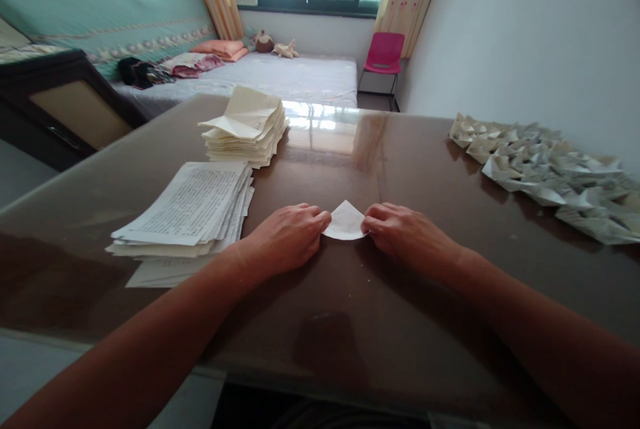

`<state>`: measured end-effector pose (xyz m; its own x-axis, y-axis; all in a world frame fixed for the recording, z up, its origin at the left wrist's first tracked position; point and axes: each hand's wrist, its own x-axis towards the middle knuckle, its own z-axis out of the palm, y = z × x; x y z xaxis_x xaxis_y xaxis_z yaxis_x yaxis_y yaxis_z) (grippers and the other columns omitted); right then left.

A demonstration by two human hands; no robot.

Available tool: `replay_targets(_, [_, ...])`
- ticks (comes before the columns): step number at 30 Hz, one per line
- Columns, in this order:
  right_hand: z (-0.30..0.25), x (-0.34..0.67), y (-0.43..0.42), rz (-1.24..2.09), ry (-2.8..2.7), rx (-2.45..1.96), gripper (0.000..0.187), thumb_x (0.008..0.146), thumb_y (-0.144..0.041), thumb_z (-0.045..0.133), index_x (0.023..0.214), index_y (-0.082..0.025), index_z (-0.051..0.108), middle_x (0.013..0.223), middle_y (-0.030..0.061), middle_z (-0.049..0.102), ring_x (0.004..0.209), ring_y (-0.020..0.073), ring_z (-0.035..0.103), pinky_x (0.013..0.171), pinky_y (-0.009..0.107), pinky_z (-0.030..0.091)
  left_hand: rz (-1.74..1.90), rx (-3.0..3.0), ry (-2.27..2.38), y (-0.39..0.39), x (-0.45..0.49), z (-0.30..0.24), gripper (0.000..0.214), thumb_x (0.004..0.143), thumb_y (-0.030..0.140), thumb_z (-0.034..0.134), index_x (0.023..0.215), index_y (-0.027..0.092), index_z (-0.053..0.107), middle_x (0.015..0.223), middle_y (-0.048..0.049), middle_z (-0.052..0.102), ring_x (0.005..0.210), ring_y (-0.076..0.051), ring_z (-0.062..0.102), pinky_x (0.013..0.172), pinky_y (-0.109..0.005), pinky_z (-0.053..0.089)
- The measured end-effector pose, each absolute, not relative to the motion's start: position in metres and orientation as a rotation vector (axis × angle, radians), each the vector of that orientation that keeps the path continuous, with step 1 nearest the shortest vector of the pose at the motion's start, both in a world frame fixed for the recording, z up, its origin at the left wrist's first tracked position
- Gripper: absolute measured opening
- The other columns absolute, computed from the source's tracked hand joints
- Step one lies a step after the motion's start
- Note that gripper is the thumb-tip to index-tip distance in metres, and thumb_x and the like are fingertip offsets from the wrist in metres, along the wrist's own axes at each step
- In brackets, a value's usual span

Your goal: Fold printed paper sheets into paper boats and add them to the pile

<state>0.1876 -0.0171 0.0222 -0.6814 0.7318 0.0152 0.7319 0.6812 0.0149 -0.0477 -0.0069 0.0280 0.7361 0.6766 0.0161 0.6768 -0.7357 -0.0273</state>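
Note:
A small piece of folded white paper point(345, 222) is held between my two hands, low over the brown table. Its top comes to a point and its lower edge bows downward. My left hand point(293, 232) is closed, pinching the paper's left corner. At the right corner, my right hand point(403, 229) grips it with curled fingers. Left of my hands lies a stack of printed sheets point(185, 202), its edges uneven. Behind that stack sits a pile of cream-coloured paper point(245, 129), the top sheet lifted and bent.
Rows of folded paper pieces point(545, 155) stand along the table's right side by the wall. The glossy brown table point(325, 295) reflects the window. Beyond it are a bed point(310, 75) and a pink chair point(385, 53); a dark cabinet point(75, 109) stands at left.

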Motion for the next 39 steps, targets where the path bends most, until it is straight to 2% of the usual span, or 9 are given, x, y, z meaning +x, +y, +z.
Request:
replay_targets(5, [0.025, 0.191, -0.013, 0.123, -2.844, -1.196, 0.02, 0.093, -0.015, 0.047, 0.084, -0.017, 0.064, 0.083, 0.0053, 0.064, 0.079, 0.0165, 0.056, 0.072, 0.027, 0.04, 0.009, -2.89, -1.101, -0.01, -0.048, 0.025, 0.014, 0.092, 0.022, 0.046, 0.086, 0.019, 0.058, 0.084, -0.003, 0.063, 0.079, -0.017, 0.059, 0.064, -0.026, 0.041])
replay_targets(11, [0.024, 0.201, -0.003, 0.414, -2.717, -1.133, 0.023, 0.092, -0.017, 0.047, 0.088, -0.02, 0.07, 0.086, 0.0037, 0.07, 0.082, 0.0157, 0.061, 0.075, 0.025, 0.043, -0.025, -2.929, -1.246, -0.004, -0.051, 0.027, 0.023, 0.093, 0.029, 0.043, 0.081, 0.022, 0.062, 0.083, -0.001, 0.066, 0.079, -0.016, 0.061, 0.06, -0.024, 0.038])
replay_targets(17, [0.012, 0.212, 0.01, 0.803, -2.379, -1.358, 0.021, 0.087, -0.032, 0.055, 0.092, -0.021, 0.073, 0.084, 0.0, 0.073, 0.074, 0.0146, 0.064, 0.07, 0.024, 0.046, -0.212, -2.919, -1.573, 0.004, -0.054, 0.017, 0.023, 0.092, 0.038, 0.045, 0.092, 0.028, 0.065, 0.089, 0.0014, 0.07, 0.08, -0.016, 0.063, 0.065, -0.024, 0.039])
replay_targets(22, [0.003, 0.214, 0.016, 0.958, -2.224, -1.44, 0.026, 0.083, -0.04, 0.058, 0.087, -0.018, 0.071, 0.076, 0.0005, 0.071, 0.067, 0.0138, 0.06, 0.062, 0.023, 0.045, -0.283, -2.874, -1.734, 0.009, -0.052, 0.009, 0.022, 0.09, 0.039, 0.045, 0.095, 0.029, 0.065, 0.086, 0.0016, 0.071, 0.075, -0.016, 0.064, 0.062, -0.024, 0.039])
replay_targets(28, [0.001, 0.209, 0.014, 0.737, -2.25, -1.535, 0.02, 0.081, -0.038, 0.06, 0.08, -0.02, 0.069, 0.066, -0.0011, 0.066, 0.059, 0.0121, 0.056, 0.055, 0.022, 0.04, -0.233, -2.847, -1.744, 0.01, -0.047, 0.009, 0.023, 0.09, 0.037, 0.044, 0.094, 0.027, 0.064, 0.086, 0.0002, 0.07, 0.071, -0.016, 0.063, 0.059, -0.024, 0.038])
replay_targets(39, [0.001, 0.2, 0.007, 0.417, -2.462, -1.56, 0.014, 0.087, -0.029, 0.052, 0.086, -0.019, 0.062, 0.075, 0.0012, 0.067, 0.063, 0.0132, 0.057, 0.058, 0.023, 0.036, -0.108, -2.759, -1.645, 0.006, -0.043, 0.006, 0.02, 0.093, 0.037, 0.041, 0.099, 0.027, 0.058, 0.089, 0.0001, 0.066, 0.078, -0.016, 0.061, 0.062, -0.024, 0.04])
